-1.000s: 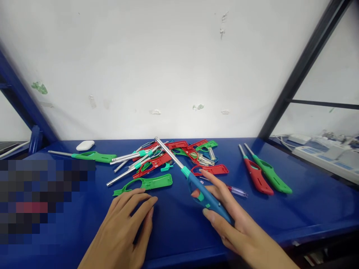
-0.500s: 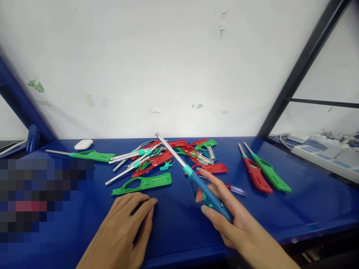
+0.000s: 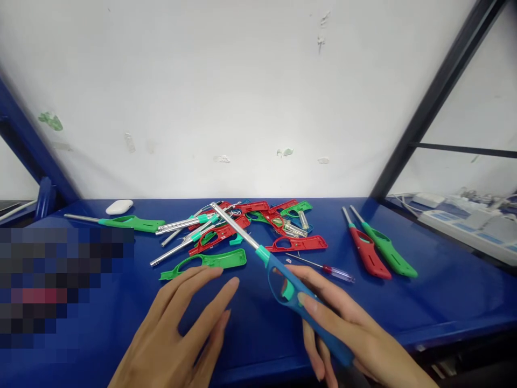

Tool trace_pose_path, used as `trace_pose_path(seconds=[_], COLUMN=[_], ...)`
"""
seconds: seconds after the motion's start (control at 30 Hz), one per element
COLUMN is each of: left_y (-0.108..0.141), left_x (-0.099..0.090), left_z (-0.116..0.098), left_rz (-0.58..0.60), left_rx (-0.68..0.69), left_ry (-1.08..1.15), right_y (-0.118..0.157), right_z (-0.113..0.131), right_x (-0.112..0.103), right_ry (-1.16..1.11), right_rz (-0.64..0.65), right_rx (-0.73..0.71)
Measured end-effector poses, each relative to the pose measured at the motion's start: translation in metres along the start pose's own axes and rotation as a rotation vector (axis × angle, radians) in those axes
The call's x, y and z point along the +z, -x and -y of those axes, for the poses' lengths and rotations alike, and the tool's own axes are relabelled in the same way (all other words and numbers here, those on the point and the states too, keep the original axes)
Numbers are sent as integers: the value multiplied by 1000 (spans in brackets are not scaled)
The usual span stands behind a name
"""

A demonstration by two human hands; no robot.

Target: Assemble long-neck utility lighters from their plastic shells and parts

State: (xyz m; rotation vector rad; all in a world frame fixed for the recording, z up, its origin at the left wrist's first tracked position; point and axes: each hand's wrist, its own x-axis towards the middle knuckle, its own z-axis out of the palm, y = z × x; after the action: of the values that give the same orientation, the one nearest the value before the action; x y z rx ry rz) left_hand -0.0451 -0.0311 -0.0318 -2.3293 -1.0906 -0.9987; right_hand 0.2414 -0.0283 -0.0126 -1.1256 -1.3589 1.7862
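My right hand [image 3: 343,323] grips a blue long-necked lighter [image 3: 315,315] by its handle, thumb on the upper side near the green trigger. Its metal barrel slants up and to the left over the pile of parts. My left hand [image 3: 181,323] hovers above the tabletop with fingers apart and nothing in it. Just beyond its fingertips lies a green handle half [image 3: 226,260]. Behind that sit red handle halves [image 3: 222,235] and loose metal barrels [image 3: 173,252] with green collars. A screwdriver [image 3: 339,274] with a clear purplish handle rests beyond my right hand.
Red [image 3: 369,253] and green [image 3: 390,250] whole lighters lie at the right. Another green lighter [image 3: 135,223] and a white case [image 3: 119,207] are at the left back. A power strip [image 3: 468,231] stands past the right frame post. The blue tabletop [image 3: 456,291] meets a white wall.
My right hand has turned and lowered the blue lighter toward me, showing more of its side. My left hand has lifted slightly and its fingers have spread.
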Motion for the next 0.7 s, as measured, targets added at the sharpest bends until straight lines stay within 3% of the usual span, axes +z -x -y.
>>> trace_pose_path(seconds=[0.1,0.27,0.37,0.53,0.7], left_y=[0,7,19,27,19], left_x=[-2,-7,-7,2,-2], left_z=[-4,-1,6,13,10], left_rz=[21,226,276,230,286], left_rx=[66,282,263,177,209], left_ry=[-108,-219,-238,-169,-202], right_y=[1,2,1,-1,-4], right_z=[-1,4,4,-1,3], right_x=[5,12,11,5,4], right_ry=[52,247,210,258,440], right_rz=[-19,-15,-37,-258,-265], right_rx=[29,-2,-25,-270,-335])
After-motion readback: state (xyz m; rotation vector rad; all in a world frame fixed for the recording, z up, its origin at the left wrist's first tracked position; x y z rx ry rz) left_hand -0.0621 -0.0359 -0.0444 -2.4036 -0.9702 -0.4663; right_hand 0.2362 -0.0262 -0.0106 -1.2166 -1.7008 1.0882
